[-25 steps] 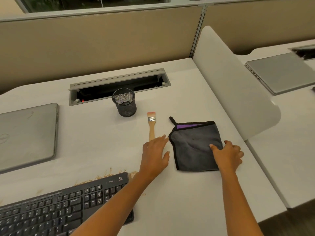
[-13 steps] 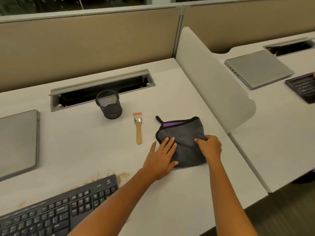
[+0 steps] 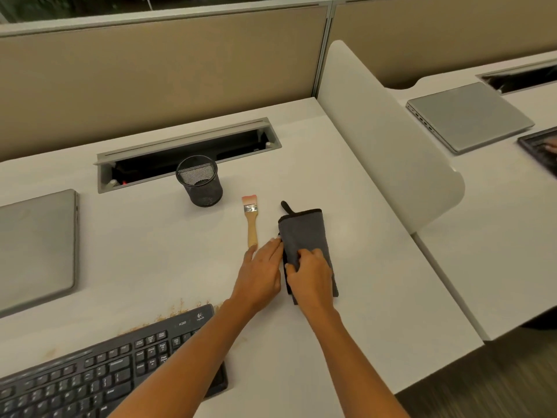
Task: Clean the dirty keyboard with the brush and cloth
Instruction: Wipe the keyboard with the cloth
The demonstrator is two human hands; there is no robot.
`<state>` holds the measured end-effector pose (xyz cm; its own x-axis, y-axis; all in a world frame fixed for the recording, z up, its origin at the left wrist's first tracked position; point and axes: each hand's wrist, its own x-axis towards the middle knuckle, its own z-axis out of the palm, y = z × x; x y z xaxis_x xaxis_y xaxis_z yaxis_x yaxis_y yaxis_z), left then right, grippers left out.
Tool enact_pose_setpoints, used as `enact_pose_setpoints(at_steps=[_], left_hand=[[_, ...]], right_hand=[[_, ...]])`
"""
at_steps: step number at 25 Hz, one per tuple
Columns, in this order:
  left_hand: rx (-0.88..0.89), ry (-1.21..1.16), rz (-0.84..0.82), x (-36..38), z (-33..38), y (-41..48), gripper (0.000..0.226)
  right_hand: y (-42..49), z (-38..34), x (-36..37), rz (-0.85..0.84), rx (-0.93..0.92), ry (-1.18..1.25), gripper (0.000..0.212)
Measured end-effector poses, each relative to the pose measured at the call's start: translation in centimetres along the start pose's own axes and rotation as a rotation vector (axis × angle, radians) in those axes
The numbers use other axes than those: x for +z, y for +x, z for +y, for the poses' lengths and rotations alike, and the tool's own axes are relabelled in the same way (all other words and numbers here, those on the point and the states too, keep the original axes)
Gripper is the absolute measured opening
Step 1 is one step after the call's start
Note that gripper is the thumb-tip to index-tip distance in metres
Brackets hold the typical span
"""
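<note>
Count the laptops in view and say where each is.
2. The left laptop lies closed at the near desk's left edge; the right laptop lies closed on the neighbouring desk beyond the white divider. Others may sit outside the view.

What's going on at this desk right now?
A person is handling the grey cloth, which lies folded into a narrow strip on the white desk. The right hand grips the cloth with curled fingers, while the left hand lies flat against its left edge. The brush lies untouched beside it. The keyboard, with brown crumbs along its far edge, has not been cleaned yet.
</note>
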<state>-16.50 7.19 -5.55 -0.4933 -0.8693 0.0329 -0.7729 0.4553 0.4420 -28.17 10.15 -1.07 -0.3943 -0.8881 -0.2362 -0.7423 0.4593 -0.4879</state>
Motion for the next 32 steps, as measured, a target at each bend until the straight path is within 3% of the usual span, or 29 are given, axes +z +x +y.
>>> enact_pose_setpoints(at_steps=[4, 7, 9, 12, 15, 23, 27, 32], left_hand=[[-0.014, 0.0, 0.051, -0.3, 0.0, -0.1, 0.058], [0.006, 0.024, -0.011, -0.3, 0.7, -0.2, 0.056], [-0.003, 0.024, -0.038, -0.4, 1.1, -0.6, 0.057], [-0.034, 0.0, -0.091, -0.7, 1.5, -0.9, 0.066], [-0.038, 0.139, -0.221, -0.7, 1.3, -1.1, 0.063], [-0.032, 0.274, -0.289, -1.9, 1.7, -1.2, 0.069], [-0.065, 0.1, -0.213, -3.8, 1.2, -2.3, 0.075], [-0.275, -0.441, -0.038, -8.1, -1.2, -5.0, 0.093]], right_hand=[[-0.1, 0.6, -0.5, 0.011, -0.028, 0.125, 0.027], [0.2, 2.0, -2.0, 0.145, -0.016, 0.256, 0.026], [0.8, 3.1, -2.3, 0.205, 0.01, 0.216, 0.034], [1.9, 4.3, -2.0, 0.071, 0.142, 0.247, 0.054], [2.7, 4.6, -1.6, -0.028, 0.207, 0.357, 0.063], [2.3, 3.2, -3.4, -0.116, 0.216, 0.618, 0.018], [0.6, 2.1, -4.2, -0.188, 0.114, 0.62, 0.014], [-1.3, -0.5, -5.1, -0.397, -0.091, 0.391, 0.021]])
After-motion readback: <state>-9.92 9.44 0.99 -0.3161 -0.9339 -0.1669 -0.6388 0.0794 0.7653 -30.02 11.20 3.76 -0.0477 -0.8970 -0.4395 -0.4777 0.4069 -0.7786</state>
